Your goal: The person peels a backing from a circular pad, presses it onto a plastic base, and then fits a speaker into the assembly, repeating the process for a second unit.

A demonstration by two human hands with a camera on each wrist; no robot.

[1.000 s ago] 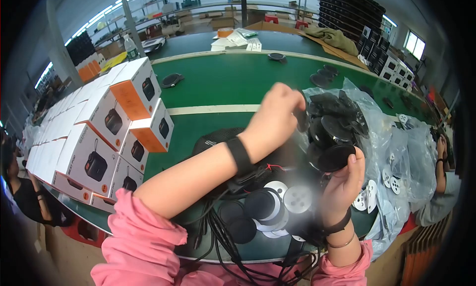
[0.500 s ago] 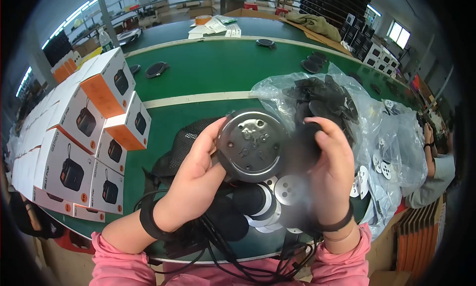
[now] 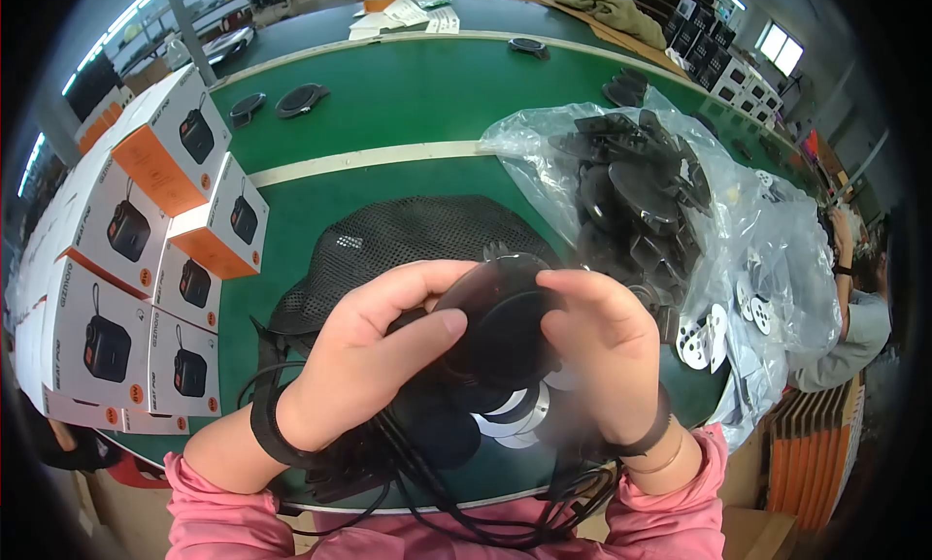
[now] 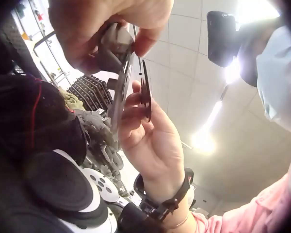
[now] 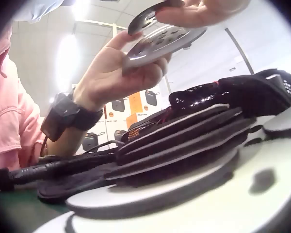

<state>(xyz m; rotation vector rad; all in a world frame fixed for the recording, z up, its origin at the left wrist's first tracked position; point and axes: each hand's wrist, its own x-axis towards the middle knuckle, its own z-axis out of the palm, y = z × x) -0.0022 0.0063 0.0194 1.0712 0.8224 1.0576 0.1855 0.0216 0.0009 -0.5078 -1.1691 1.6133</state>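
My left hand (image 3: 364, 342) grips a round black plastic base (image 5: 157, 47) by its edge, thumb on the near side. In the right wrist view its face shows several holes. Between the fingers and thumb of my right hand (image 3: 612, 351) a thin black disc (image 3: 510, 337) is pinched. The disc is held right in front of the base, nearly parallel to it, with a narrow gap between them in the left wrist view. Below the hands lie black round pads (image 5: 184, 141) stacked over white discs with holes (image 4: 102, 184).
A black mesh bag (image 3: 417, 230) lies behind the hands, cables (image 3: 417, 463) in front. White and orange speaker boxes (image 3: 116, 269) are stacked at left. At right, a clear plastic bag (image 3: 539, 157) holds black round parts (image 3: 646, 191). Further parts (image 3: 301, 100) sit across the green table.
My left hand reached to the pile in the plastic bag, then came back left with the round base. Both hands have brought base and disc together, and the base has turned its holed face away from the head camera.
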